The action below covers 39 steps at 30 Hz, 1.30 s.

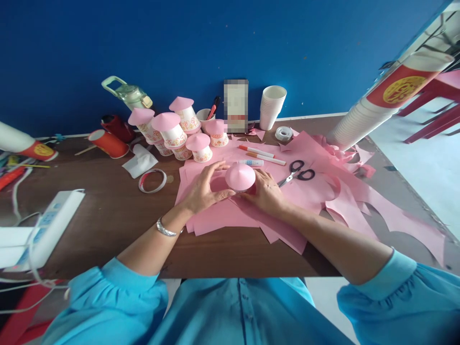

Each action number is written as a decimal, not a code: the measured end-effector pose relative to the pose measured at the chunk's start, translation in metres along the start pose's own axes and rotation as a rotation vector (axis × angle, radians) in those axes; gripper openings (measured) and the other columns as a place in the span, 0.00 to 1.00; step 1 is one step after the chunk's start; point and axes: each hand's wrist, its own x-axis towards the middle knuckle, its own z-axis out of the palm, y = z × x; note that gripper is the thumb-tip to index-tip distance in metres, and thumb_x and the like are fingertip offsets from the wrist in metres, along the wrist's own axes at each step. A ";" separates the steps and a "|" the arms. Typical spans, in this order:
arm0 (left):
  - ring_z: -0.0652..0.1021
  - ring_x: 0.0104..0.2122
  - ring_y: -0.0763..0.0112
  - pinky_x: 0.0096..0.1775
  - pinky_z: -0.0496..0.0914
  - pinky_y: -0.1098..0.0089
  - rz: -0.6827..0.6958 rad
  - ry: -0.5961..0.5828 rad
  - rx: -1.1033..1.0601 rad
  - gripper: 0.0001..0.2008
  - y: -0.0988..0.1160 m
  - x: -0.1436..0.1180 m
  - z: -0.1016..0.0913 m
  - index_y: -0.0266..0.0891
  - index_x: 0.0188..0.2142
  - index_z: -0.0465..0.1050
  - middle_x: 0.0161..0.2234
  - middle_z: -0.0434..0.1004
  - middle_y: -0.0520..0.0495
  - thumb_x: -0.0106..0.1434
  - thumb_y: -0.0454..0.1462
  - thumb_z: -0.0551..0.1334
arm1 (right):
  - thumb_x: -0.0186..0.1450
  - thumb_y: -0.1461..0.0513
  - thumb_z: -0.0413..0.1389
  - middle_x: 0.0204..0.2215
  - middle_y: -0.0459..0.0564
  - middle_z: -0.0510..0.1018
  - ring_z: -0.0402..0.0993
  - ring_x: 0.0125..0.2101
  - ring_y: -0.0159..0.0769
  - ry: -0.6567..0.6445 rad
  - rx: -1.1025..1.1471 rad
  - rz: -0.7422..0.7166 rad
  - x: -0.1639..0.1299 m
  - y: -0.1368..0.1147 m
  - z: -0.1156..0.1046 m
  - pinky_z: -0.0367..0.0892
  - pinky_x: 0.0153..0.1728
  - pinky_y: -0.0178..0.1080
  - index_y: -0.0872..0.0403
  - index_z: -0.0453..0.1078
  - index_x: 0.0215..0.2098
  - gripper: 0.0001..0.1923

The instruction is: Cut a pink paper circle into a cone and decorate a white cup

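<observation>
No legible text is showing anywhere; the gold emblem on the tall red-banded white paper cup stack [391, 96] is staying unreadable.

From my feed this reads as a craft corner, perhaps in a classroom or activity room. A brown wooden table [108, 215] stands against a deep blue wall [230, 43]. Pink paper sheets [323, 191] and offcuts spread from centre toward 3 o'clock, with scissors [298, 171] and markers [260, 154]. At 11 o'clock stand finished cups with pink cone tops [172, 129]; a stack of white cups [272, 106] sits at 12.
</observation>
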 end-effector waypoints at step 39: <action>0.58 0.74 0.40 0.72 0.56 0.38 0.306 -0.253 -0.009 0.60 0.006 0.003 -0.011 0.57 0.76 0.48 0.75 0.56 0.38 0.51 0.56 0.77 | 0.63 0.48 0.68 0.62 0.67 0.75 0.68 0.64 0.63 -0.163 0.046 -0.232 -0.002 0.000 0.004 0.68 0.61 0.68 0.56 0.62 0.68 0.42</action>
